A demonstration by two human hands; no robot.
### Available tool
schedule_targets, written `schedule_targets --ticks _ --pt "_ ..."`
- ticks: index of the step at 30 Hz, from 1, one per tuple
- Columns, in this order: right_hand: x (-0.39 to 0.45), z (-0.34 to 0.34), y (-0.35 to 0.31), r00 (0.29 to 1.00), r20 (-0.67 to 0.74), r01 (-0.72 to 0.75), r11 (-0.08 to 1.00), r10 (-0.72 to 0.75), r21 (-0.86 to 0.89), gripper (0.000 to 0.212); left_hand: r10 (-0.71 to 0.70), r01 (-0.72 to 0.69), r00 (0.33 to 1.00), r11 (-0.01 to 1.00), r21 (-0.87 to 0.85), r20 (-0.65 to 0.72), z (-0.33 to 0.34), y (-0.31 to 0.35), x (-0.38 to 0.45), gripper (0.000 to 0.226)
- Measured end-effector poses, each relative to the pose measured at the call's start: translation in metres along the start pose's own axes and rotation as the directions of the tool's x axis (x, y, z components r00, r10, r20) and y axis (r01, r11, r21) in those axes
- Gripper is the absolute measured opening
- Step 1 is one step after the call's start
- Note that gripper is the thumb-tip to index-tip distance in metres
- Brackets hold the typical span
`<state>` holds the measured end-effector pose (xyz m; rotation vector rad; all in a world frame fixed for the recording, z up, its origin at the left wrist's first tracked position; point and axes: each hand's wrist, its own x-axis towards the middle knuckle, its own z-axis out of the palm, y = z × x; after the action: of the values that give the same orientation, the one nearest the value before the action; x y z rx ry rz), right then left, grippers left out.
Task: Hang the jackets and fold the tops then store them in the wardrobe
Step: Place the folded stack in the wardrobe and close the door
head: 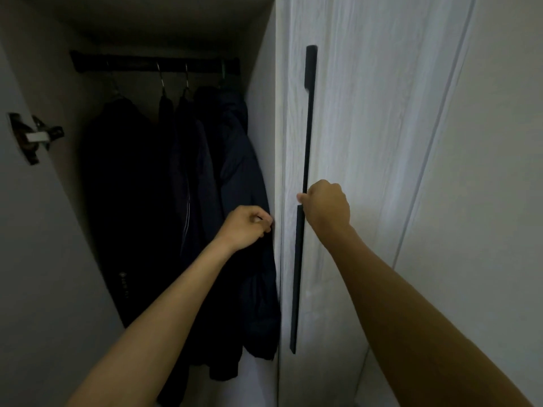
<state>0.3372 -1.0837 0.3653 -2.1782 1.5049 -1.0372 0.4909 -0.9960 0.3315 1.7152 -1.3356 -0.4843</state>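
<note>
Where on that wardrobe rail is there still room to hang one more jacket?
The rail shows bare at its left end, beside the leftmost jacket. Toward the right side panel the jackets crowd together, where the left hand is.

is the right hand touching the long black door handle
Touching: the head view shows the right hand with fingers curled round the long black door handle, covering part of it.

1. A small pale logo with a short line of letters sits low on the front of the leftmost dark hanging jacket (123, 201) — too dim and small to read.
2. No other text, brand, number or sign can be read — not on the other dark jackets, nor on the pale wood-grain wardrobe door (367, 142).
</note>
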Motion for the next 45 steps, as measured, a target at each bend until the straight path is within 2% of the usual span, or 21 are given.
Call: schedule_targets --ticks 2,6,10,13,18,21,22,24,26,27,28,31,32,36,38,40,42,45 --pt "-0.020 0.004 0.010 0.998 0.060 -0.011 0.999 0.008 0.041 0.036 -0.026 0.026 1.000 0.998 -0.055 0.005 0.007 -0.005 -0.012 0.016" --pt "-0.083 0.009 0.033 0.944 0.318 -0.006 0.956 -0.092 0.295 0.021 -0.137 0.130 0.990 0.972 -0.194 -0.023 0.023 -0.024 -0.071 0.014" --pt "-0.149 0.005 0.050 0.865 0.431 0.113 0.937 -0.256 0.329 0.018 -0.255 0.215 0.961 0.931 -0.296 -0.104 0.040 -0.043 -0.159 0.016" --pt "-0.202 -0.001 0.050 0.835 0.453 0.103 0.896 -0.314 0.432 0.020 -0.257 0.207 0.944 0.949 -0.236 -0.205 0.043 -0.045 -0.232 0.020" --pt "-0.268 -0.012 0.023 0.740 0.501 0.167 0.844 -0.449 0.510 0.018 -0.092 0.086 0.877 0.996 -0.034 -0.472 0.027 -0.023 -0.331 0.032" --pt "-0.298 -0.019 0.002 0.707 0.468 0.206 0.787 -0.531 0.582 0.018 0.036 0.028 0.778 0.995 0.091 -0.628 0.019 0.000 -0.384 0.019" --pt "-0.308 -0.023 -0.007 0.686 0.472 0.204 0.769 -0.553 0.605 0.016 0.101 0.013 0.713 0.988 0.157 -0.694 0.015 0.005 -0.403 0.015" --pt "-0.325 -0.027 -0.019 0.648 0.484 0.194 0.741 -0.588 0.642 0.014 0.225 0.039 0.528 0.957 0.289 -0.819 0.008 0.003 -0.432 0.012" --pt "-0.335 -0.030 -0.022 0.632 0.488 0.200 0.735 -0.602 0.647 0.010 0.235 0.090 0.366 0.954 0.285 -0.900 -0.004 -0.004 -0.445 0.015" --pt "-0.342 -0.032 -0.023 0.623 0.488 0.207 0.730 -0.611 0.651 0.009 0.195 0.104 0.325 0.965 0.240 -0.925 -0.014 -0.005 -0.452 0.019" --pt "-0.343 -0.032 -0.020 0.621 0.491 0.205 0.732 -0.610 0.650 0.009 0.113 0.092 0.327 0.984 0.151 -0.938 -0.024 -0.005 -0.452 0.022" --pt "-0.350 -0.035 -0.010 0.621 0.503 0.186 0.737 -0.601 0.650 0.009 -0.099 -0.049 0.451 0.990 -0.136 -0.887 -0.047 -0.003 -0.450 0.018" --pt "-0.348 -0.036 -0.007 0.624 0.507 0.183 0.742 -0.595 0.645 0.009 -0.109 -0.073 0.460 0.984 -0.160 -0.881 -0.051 -0.003 -0.449 0.017" --pt "-0.336 -0.040 0.003 0.635 0.513 0.169 0.752 -0.578 0.637 0.010 -0.200 -0.200 0.424 0.931 -0.307 -0.883 -0.055 -0.002 -0.444 0.016" --pt "-0.327 -0.040 0.004 0.639 0.509 0.168 0.750 -0.577 0.639 0.010 -0.211 -0.217 0.431 0.919 -0.328 -0.877 -0.053 -0.001 -0.437 0.018" --pt "-0.316 -0.039 0.010 0.646 0.507 0.151 0.747 -0.571 0.648 0.009 -0.182 -0.228 0.473 0.920 -0.320 -0.862 -0.043 0.000 -0.424 0.017" --pt "-0.300 -0.034 0.018 0.662 0.510 0.109 0.744 -0.549 0.659 0.011 -0.135 -0.208 0.551 0.934 -0.292 -0.823 -0.028 -0.001 -0.407 0.016" --pt "-0.281 -0.027 0.034 0.703 0.500 0.087 0.759 -0.505 0.645 0.015 0.012 -0.129 0.685 0.986 -0.105 -0.728 -0.009 0.011 -0.372 0.017"
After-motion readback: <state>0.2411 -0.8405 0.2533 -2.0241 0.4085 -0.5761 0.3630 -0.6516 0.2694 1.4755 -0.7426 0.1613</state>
